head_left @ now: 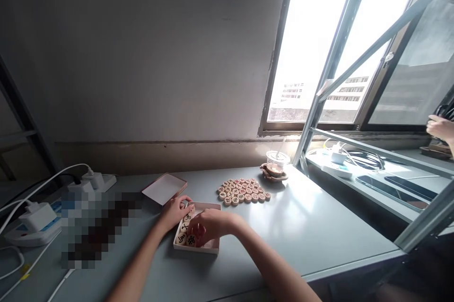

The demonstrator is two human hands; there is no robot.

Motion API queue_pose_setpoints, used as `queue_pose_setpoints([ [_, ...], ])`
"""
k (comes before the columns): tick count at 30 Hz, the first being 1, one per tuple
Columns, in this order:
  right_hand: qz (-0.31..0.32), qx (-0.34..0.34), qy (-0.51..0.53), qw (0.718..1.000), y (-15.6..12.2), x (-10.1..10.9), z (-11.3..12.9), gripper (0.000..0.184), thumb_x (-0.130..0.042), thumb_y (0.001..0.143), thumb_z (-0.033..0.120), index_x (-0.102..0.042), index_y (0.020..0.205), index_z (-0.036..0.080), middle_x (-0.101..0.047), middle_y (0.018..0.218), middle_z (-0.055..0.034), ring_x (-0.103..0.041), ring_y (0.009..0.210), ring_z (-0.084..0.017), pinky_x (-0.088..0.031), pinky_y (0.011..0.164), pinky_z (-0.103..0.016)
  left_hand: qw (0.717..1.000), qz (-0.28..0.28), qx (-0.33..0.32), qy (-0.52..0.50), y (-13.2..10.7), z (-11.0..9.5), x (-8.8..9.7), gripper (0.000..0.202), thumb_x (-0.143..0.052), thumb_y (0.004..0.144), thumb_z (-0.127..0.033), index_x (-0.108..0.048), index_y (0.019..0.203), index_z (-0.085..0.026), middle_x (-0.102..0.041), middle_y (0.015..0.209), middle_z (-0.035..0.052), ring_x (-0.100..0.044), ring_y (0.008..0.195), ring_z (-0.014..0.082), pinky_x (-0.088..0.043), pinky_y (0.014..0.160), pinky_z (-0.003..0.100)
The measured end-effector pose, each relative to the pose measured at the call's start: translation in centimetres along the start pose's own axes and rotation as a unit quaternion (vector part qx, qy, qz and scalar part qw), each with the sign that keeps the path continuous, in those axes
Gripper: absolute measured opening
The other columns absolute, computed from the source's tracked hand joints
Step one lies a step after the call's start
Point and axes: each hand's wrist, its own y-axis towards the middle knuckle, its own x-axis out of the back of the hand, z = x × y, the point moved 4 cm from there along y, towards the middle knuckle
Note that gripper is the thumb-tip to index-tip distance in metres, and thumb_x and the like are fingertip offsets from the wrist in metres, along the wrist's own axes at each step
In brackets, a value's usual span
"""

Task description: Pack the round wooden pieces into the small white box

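A shallow cardboard box (214, 245) rests on the table, with several round wooden Chinese chess pieces (181, 238) lying along its left side. My left hand (176, 212) is closed around the box's upper left edge, its fingers curling over the rim. Inside the box is my right hand (213, 224), its fingers bent down and closed at a Chinese chess piece (191, 240); the fingertips are partly hidden. Beyond the box, several more pieces (243, 191) lie face up, packed closely in rows. The box lid (165, 188) lies inside up behind my left hand.
A lidded plastic cup (277, 162) with a straw stands on a brown holder (273, 174) at the back. Power strips (33, 228) with chargers and cables occupy the left. A metal frame (321, 80) rises on the right, where another person's hand (440, 127) shows beyond phones (388, 192).
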Motion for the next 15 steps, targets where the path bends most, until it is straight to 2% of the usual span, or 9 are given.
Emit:
queue_pose_setpoints([
  [2, -0.01, -0.011, -0.028, 0.999, 0.5, -0.7, 0.4, 0.037, -0.068, 0.068, 0.037, -0.062, 0.101, 0.023, -0.066, 0.084, 0.0002, -0.056, 0.07, -0.012, -0.038, 0.058, -0.02, 1.0, 0.012, 0.003, -0.009, -0.1, -0.2, 0.1, 0.029, -0.051, 0.075, -0.043, -0.063, 0.082, -0.018, -0.048, 0.049, -0.0033, -0.046, 0.051, 0.014, -0.028, 0.051, 0.022],
  [5, -0.017, 0.002, 0.008, 1.0, 0.1, -0.5, 0.2, 0.034, -0.069, 0.067, 0.038, -0.063, 0.097, 0.023, -0.065, 0.083, 0.0015, -0.056, 0.071, -0.011, -0.039, 0.06, -0.02, 1.0, 0.01, 0.007, -0.018, 0.0, -0.1, 0.1, 0.032, -0.05, 0.074, -0.045, -0.063, 0.082, -0.017, -0.043, 0.048, -0.0043, -0.043, 0.05, 0.0133, -0.026, 0.05, 0.023],
  [11, -0.03, -0.012, 0.106, 0.994, -1.8, 2.0, -1.5, 0.031, -0.07, 0.066, 0.039, -0.063, 0.091, 0.021, -0.063, 0.078, 0.0037, -0.054, 0.066, -0.008, -0.039, 0.057, -0.017, 0.999, 0.01, -0.018, -0.036, 0.7, 0.4, -0.4, 0.035, -0.05, 0.073, -0.047, -0.064, 0.079, -0.016, -0.041, 0.048, -0.0044, -0.044, 0.05, 0.0135, -0.028, 0.051, 0.023],
  [15, -0.088, -0.059, 0.11, 0.988, -3.8, 4.1, -3.2, 0.035, -0.069, 0.067, 0.041, -0.062, 0.094, 0.02, -0.062, 0.079, 0.0022, -0.054, 0.067, -0.009, -0.04, 0.057, -0.018, 0.995, -0.009, -0.002, -0.096, 1.0, 1.3, -0.3, 0.04, -0.053, 0.068, -0.053, -0.064, 0.077, -0.015, -0.047, 0.048, -0.0032, -0.049, 0.052, 0.0152, -0.034, 0.052, 0.024],
])
